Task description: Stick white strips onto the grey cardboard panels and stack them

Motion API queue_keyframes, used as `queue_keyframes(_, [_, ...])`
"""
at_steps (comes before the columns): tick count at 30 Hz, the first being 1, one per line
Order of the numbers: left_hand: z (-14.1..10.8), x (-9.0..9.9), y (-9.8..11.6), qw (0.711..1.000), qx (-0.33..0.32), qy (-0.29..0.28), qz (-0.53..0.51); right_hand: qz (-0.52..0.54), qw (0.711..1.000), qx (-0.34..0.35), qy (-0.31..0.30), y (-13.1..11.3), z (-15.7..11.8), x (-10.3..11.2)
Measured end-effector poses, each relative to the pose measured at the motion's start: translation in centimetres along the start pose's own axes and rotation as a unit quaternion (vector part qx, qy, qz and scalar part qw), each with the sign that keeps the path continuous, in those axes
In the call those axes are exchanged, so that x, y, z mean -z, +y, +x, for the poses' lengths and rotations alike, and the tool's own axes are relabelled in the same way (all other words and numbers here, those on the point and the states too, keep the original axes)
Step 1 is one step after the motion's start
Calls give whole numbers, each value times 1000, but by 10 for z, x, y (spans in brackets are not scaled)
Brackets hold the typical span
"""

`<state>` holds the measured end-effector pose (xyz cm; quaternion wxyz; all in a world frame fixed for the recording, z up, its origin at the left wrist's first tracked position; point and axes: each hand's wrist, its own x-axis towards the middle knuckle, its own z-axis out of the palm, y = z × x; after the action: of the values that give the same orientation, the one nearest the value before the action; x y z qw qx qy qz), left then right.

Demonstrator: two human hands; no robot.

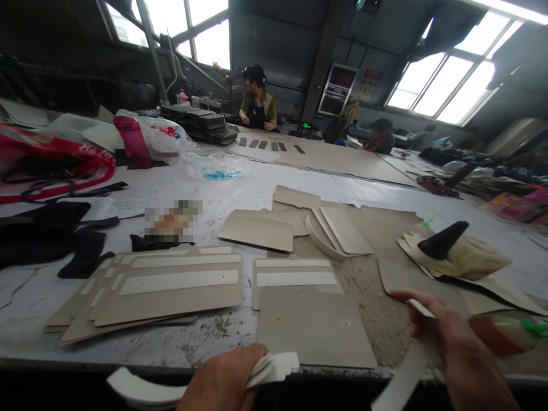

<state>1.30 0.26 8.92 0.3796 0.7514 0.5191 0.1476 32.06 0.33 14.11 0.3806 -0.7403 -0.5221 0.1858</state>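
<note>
At the table's front edge, my left hand (229, 374) is closed round a bundle of white strips (145, 388) whose ends stick out on both sides. My right hand (449, 337), slightly blurred, pinches one white strip (400, 374) that hangs down past the edge. Between the hands lies a plain grey-beige board (312, 325). It partly covers another board (295, 265) that bears two white strips. On the left is a fanned stack of similar boards (171, 291), each with white strips across it.
Loose boards (257, 228) and stacked white pieces (342, 228) lie farther back. A black-tipped cone (443, 240) and an orange-brown container (500, 334) stand right. Plastic bags (149, 137) and black fabric (43, 234) occupy the left. A co-worker (259, 105) is at the far table.
</note>
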Motion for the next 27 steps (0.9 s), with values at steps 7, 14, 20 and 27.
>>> queue_keyframes(7, [48, -24, -34, 918, -191, 196, 285, -128, 965, 64, -220, -20, 13, -58])
queue_keyframes(14, [60, -30, -57, 913, -235, 183, 277, -119, 924, 62, -357, -48, 29, -112])
queue_keyframes(20, [60, -45, -68, 923, -222, 201, 241, -81, 918, 105, -373, -54, 30, -159])
queue_keyframes(27, [61, -49, -73, 911, -235, 224, 252, -79, 913, 56, -396, -53, 34, -180])
